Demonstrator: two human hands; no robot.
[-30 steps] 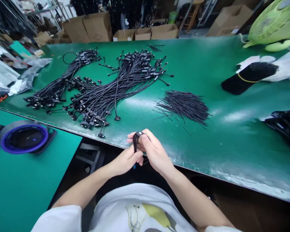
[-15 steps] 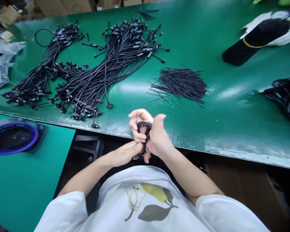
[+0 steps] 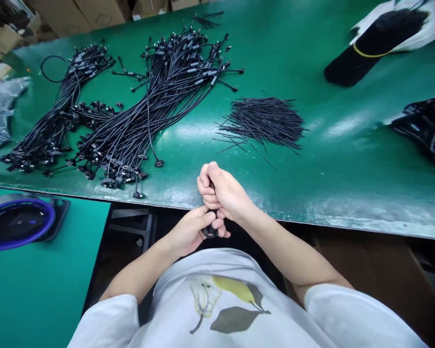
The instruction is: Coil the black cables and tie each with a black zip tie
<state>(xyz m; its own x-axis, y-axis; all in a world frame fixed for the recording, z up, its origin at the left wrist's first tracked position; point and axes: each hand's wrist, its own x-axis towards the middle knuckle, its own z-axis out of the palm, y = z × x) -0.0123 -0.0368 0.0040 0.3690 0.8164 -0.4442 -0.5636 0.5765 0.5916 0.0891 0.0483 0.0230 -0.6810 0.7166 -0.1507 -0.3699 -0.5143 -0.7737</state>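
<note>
Close together at the table's front edge, both my hands grip one coiled black cable (image 3: 210,232). My left hand (image 3: 190,229) pinches its lower end, thumb on top. Above it, my right hand (image 3: 223,195) is closed round the upper part, thumb pressed against the curled fingers. Most of the cable is hidden inside the hands; only a small dark loop shows below them. Beyond my hands lies a loose pile of thin black twist ties (image 3: 264,121). To the left spreads a large heap of black cables (image 3: 159,96) with small connectors at their ends.
A second cable bundle (image 3: 63,101) lies farther left, near a clear plastic bag (image 3: 2,111). At the back right rests a thick black bundle (image 3: 358,58) with a yellow band. Bagged black cables (image 3: 426,130) sit at the right. A purple-rimmed round object (image 3: 20,222) stands lower left.
My right hand has closed: its thumb, raised before, now presses on the fingers, covering the upper cable. The whole view has shifted slightly.
</note>
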